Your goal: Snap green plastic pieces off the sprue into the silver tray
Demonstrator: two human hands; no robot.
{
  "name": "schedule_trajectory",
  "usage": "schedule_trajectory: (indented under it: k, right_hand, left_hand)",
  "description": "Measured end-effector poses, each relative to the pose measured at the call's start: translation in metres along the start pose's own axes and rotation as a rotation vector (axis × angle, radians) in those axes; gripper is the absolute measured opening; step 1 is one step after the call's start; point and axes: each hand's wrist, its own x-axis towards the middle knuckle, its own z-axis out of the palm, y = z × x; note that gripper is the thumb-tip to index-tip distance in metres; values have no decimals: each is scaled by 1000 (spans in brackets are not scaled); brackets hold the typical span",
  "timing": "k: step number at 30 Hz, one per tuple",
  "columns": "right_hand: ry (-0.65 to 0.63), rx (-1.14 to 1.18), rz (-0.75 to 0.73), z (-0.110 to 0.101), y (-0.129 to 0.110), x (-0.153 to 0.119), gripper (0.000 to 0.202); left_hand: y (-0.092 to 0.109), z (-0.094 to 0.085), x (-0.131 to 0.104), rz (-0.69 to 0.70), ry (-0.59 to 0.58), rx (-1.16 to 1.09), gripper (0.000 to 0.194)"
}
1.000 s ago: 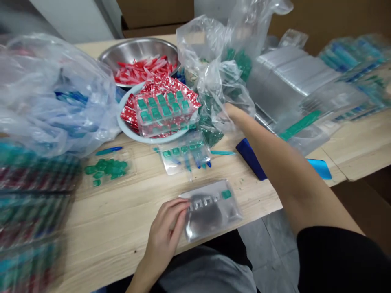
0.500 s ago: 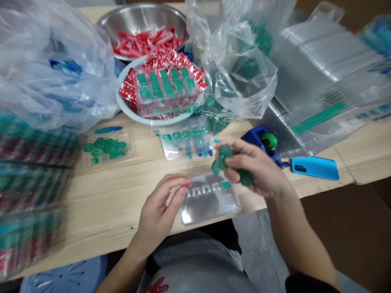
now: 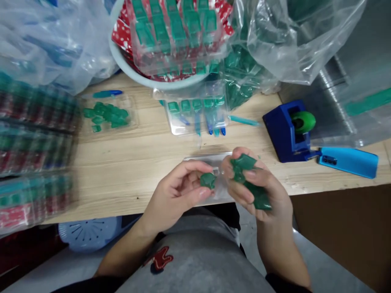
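Observation:
Between the thumb and fingers of my left hand [image 3: 174,197] is one small translucent green plastic piece [image 3: 208,180]. My right hand [image 3: 271,187] is closed around several green plastic pieces [image 3: 244,162] of the same sort, some showing between its fingers. Under both hands, at the table's front edge, lies a transparent plastic blister tray [image 3: 220,194], mostly hidden by them. Farther back, a second blister tray [image 3: 179,127] holds a row of green pieces along with blue and teal slender parts. More loose green pieces [image 3: 106,114] lie in a shallow transparent tray to the left.
Stacks of filled packs [image 3: 36,146] line the left side. A pale basin [image 3: 134,73] with red dotted material and a green-filled tray stands at the back. A blue tape dispenser [image 3: 279,134] and a blue phone [image 3: 351,162] are at right, below plastic bags [image 3: 293,49].
My left hand, previously empty beside the tray, now holds a green piece over it. My right hand has come lower, still gripping its green pieces. The view has tilted downward.

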Motion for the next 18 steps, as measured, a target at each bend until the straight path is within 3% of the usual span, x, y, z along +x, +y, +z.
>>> schedule_trajectory:
  k: [5, 8, 11, 14, 18]
  right_hand:
    - [115, -116, -28, -2, 2, -4, 16]
    - [187, -159, -29, -8, 2, -7, 17]
    - [254, -191, -68, -16, 1, -11, 16]
    - [303, -241, -93, -24, 0, -15, 16]
    - [333, -232, -92, -27, 3, -16, 17]
  left_hand:
    - [-2, -15, -5, -38, -42, -83, 26]
    - [-2, -33, -11, 29, 49, 74, 22]
    - [-1, -51, -15, 127, 121, 407, 18]
    - [0, -59, -14, 179, 18, 780, 19]
    - [-7, -53, -10, 285, -139, 1031, 29]
